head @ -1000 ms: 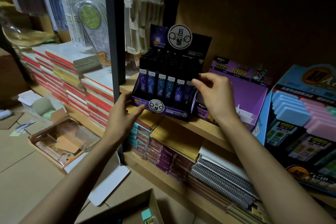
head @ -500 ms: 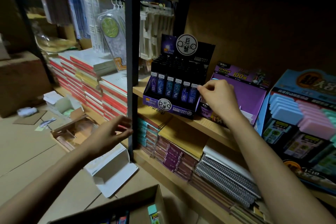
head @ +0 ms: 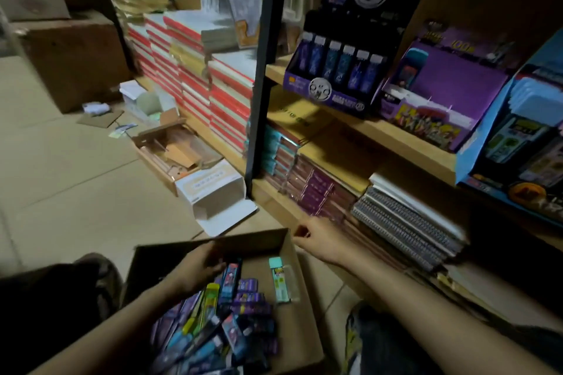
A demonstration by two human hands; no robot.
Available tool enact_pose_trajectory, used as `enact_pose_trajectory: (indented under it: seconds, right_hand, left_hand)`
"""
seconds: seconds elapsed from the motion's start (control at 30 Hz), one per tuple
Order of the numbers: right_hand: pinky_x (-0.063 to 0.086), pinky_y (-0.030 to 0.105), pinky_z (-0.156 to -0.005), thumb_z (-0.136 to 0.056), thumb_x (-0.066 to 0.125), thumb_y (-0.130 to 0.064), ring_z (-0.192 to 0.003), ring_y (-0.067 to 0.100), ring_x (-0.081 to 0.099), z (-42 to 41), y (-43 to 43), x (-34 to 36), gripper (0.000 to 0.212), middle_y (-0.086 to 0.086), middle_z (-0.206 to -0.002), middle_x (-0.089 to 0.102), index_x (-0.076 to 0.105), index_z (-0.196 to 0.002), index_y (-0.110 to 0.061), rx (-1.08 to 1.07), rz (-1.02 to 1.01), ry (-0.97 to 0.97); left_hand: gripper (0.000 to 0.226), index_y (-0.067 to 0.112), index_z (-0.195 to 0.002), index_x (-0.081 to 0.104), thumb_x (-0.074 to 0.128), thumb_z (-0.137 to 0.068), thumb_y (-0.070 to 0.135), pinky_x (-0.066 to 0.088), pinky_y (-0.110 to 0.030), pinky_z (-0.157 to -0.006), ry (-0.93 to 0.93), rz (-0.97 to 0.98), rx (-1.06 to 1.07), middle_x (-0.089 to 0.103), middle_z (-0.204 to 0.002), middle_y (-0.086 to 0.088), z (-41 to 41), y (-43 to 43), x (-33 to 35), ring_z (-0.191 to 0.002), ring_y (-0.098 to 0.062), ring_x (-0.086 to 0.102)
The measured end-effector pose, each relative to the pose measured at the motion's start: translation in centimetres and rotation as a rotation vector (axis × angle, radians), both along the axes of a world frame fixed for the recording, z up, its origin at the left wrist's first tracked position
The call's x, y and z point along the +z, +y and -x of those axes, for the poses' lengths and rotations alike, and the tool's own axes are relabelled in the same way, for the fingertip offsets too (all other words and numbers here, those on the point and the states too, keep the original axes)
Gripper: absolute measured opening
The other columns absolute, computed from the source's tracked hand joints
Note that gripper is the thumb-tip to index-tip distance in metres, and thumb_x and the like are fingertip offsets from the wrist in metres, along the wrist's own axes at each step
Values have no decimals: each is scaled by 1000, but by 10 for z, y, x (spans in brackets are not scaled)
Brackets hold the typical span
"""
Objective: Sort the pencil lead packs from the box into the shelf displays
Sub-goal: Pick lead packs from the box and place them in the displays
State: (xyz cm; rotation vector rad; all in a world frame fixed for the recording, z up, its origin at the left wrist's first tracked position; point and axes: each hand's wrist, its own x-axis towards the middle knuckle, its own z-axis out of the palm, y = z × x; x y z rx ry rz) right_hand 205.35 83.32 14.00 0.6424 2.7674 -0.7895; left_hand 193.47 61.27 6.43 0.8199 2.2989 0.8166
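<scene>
Left hand [head: 198,268] is down in the cardboard box [head: 301,283], near and centre, with its fingers stretched out loosely over the heap of lead packs [head: 219,329]. It has nothing gripped yet, and the fingertips sit right by a dark upright pack [head: 232,277] at the far edge of the pile. The right hand [head: 316,237] hovers just beside the box's far right corner, loosely curled and empty. One mint-capped pack [head: 281,280] lies alone against the right wall.

The thing to get right here is the pick. The packs are jumbled and overlapping, so the best bet is one that lies on top, pinched by its long sides rather than dug for, and matched by colour before it is lifted. Up on the shelf [head: 396,137], far right, the dark display [head: 338,70] looks full across its front row of blue and purple tubes. The purple display [head: 441,94] to its right looks roomier. The free right hand could steady the box rim while the left one draws a pack out.
</scene>
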Motion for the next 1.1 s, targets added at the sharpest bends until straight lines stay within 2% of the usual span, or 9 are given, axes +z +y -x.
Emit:
enact_pose_trajectory:
  seconds: [0.27, 0.33, 0.4, 0.47, 0.57, 0.73, 0.87, 0.97, 1.1]
  right_hand:
    - [45, 24, -74, -88, 60, -14, -93, 15, 58, -34, -41, -146, 16, 5, -101, 64, 63, -103, -11, -234, 345, -223]
    - [48, 30, -80, -87, 61, -11, -91, 19, 60, -35, -52, -171, 16, 6, -94, 65, 61, -102, -7, -255, 381, -270]
    - [48, 24, -77, -84, 63, -2, -82, 14, 59, -35, -61, -190, 25, 1, -84, 62, 59, -108, 1, -291, 417, -273]
    - [40, 16, -70, -80, 65, 6, -85, 12, 56, -36, -68, -205, 34, 6, -94, 63, 55, -112, 7, -341, 440, -260]
    - [37, 18, -79, -74, 73, 2, -111, 21, 50, -42, -77, -226, 51, 17, -122, 54, 52, -121, -1, -423, 404, -235]
    - [35, 35, -102, -77, 74, -22, -123, 35, 39, -41, -90, -247, 60, 16, -131, 37, 45, -128, -11, -560, 210, -325]
    - [36, 39, -103, -78, 74, -24, -121, 30, 41, -29, -95, -255, 49, 14, -124, 45, 53, -120, -8, -696, 332, -230]
    - [41, 38, -98, -82, 69, -24, -118, 30, 47, -18, -95, -258, 34, 12, -117, 57, 60, -110, -7, -627, 282, -210]
    - [38, 36, -102, -85, 67, -29, -122, 25, 42, -2, -81, -254, 53, 9, -131, 41, 46, -129, -9, -362, 52, -134]
  left_hand:
    - [49, 1, -126, 50, 68, -85, 19, 35, -33, -97, -42, 93, 243, 48, -129, -21, -42, -56, -120, -121, -32, 44]
    - [60, 4, -132, 46, 71, -82, 27, 35, -35, -99, -7, 152, 273, 41, -139, -18, -42, -68, -135, -126, -31, 41]
    - [81, 12, -143, 34, 71, -79, 43, 33, -37, -104, -1, 262, 249, 26, -150, -13, -41, -79, -150, -134, -30, 32]
    - [103, 20, -150, 13, 72, -72, 54, 27, -45, -112, -73, 386, 215, 6, -157, -12, -43, -87, -163, -143, -31, 14]
    - [121, 23, -150, -8, 72, -67, 60, 17, -57, -112, -133, 496, 191, -18, -157, -10, -51, -86, -176, -145, -32, -12]
    - [106, 20, -148, -17, 54, -82, 63, 4, -59, -112, -69, 505, 135, -37, -148, -13, -63, -78, -190, -135, -31, -35]
    - [91, 18, -151, -6, 47, -88, 58, 1, -50, -115, -25, 453, 48, -25, -154, -14, -77, -65, -191, -143, -30, -22]
    - [77, 14, -149, 18, 50, -90, 50, 15, -37, -116, 26, 307, 80, 3, -159, -10, -83, -51, -182, -145, -26, 8]
    - [44, 6, -123, 51, 60, -89, 32, 39, -40, -96, 207, 172, 307, 47, -130, -17, -60, -50, -168, -117, -32, 46]
